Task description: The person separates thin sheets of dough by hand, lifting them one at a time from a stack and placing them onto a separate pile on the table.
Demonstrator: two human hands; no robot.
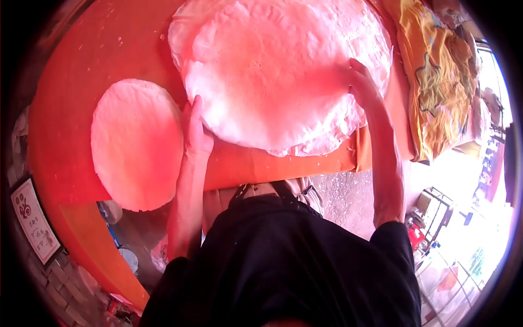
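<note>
Left hand point(200, 133): at the near-left rim of the large round sheet of pale, floury dough point(261, 71). Fingers extended, roughly upright along the rim, not a fist. Looks like rim contact; can't tell if anything is pinched.

Right hand point(360, 82): over the right side of the same sheet, partly open, fingers bent, gap between thumb and fingers. Can't confirm a grip there either.

Key relation: large sheet lies between the hands and ahead of the body, long axis running left-right in this view. Left hand is nearer its near rim; right hand sits further forward.

Under it: a second wide, pale dough sheet point(314, 147), showing past the upper one at the near right and on the right side. Edges wavy, not aligned.

Left of the left hand, well apart from the right: smaller oval pale dough sheet point(136, 144), long axis running roughly away from the body. Its near end reaches the front edge of the orange-red counter point(71, 109).

Further right, past the right hand: crumpled yellow cloth with star shape point(436, 82). Lower right, off the counter: metal-framed rack point(436, 210).
</note>
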